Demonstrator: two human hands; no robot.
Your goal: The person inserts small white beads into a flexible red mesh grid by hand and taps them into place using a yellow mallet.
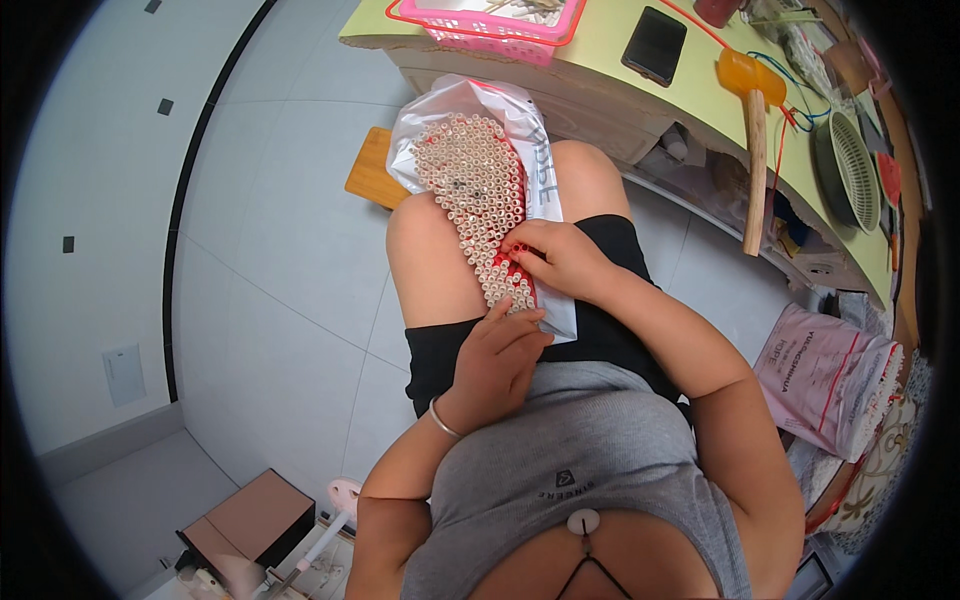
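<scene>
Many small pale tubes with open round ends (pixel 460 165) stand packed together on my lap, in a white plastic bag (pixel 415 115). Red shows along their right side and between some of them. Over the near right part, the thumb and fingertips of my right hand (pixel 560 255) are pinched on a small red piece whose kind I cannot make out. My left hand (pixel 497 355) lies at the near end of the tubes, palm down, fingers apart and fingertips touching the edge. Its palm side is hidden.
A wooden stool (pixel 370 170) shows beyond the bag. On the pale green table (pixel 600 30) are a pink basket (pixel 500 40), a black phone (pixel 655 47), an orange mallet-like tool with a wooden handle (pixel 757 150) and a green strainer basket (pixel 850 170). A pink printed sack (pixel 825 380) stands at right.
</scene>
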